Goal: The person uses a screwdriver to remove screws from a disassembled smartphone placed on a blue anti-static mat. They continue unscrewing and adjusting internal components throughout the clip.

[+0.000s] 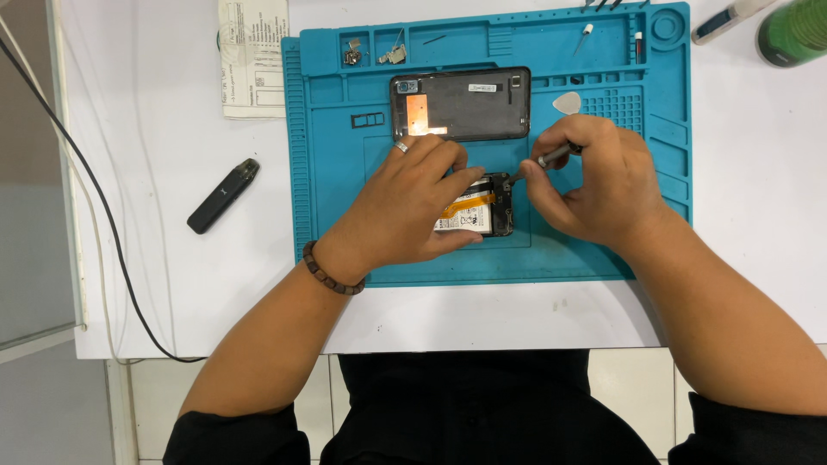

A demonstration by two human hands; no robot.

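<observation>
An opened black smartphone body with its white battery and orange ribbon cable exposed [484,207] lay on the middle of a blue silicone repair mat [327,172], worked on by two bare hands.

The left hand [405,211], ringed and with a brown bead bracelet [332,271] at the wrist, lay flat over the phone's left part, fingers curled loosely and pressing it down. The right hand [594,181] had its fingers pinched tight around a slim metal-handled screwdriver [544,160], whose tip touched the phone's upper right corner. Just beyond lay the detached dark rear cover with a copper patch [461,104]. The mat's top compartments held small metal parts [372,54]; a white triangular pick [567,103] lay near the right hand. Well apart, on the white table [155,155], lay a black stick-shaped device [223,195].
</observation>
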